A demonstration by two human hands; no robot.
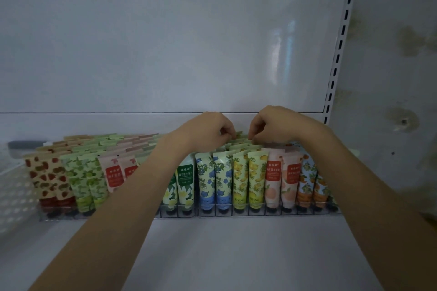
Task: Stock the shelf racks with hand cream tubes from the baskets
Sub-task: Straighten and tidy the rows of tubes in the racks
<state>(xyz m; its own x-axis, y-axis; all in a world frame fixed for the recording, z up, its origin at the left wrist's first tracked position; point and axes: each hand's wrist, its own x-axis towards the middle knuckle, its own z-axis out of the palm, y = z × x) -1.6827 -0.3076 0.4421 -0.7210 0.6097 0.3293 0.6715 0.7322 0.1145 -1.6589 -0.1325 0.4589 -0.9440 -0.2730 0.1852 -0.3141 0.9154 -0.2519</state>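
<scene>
2 hands (left (209,128), right (272,125)) pinch rear tubes (239,141).

Printed plastic tubes (256,179) with soft sheen; clear plastic rack (236,211); smooth white shelf (212,255); glossy reflective back panel (165,42); slotted painted-metal upright (340,42); matt stained wall (402,78)

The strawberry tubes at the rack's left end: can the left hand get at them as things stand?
Probably yes: the strawberry tubes stand uncovered at the open front, though the left hand pinches a tube top farther back.
</scene>
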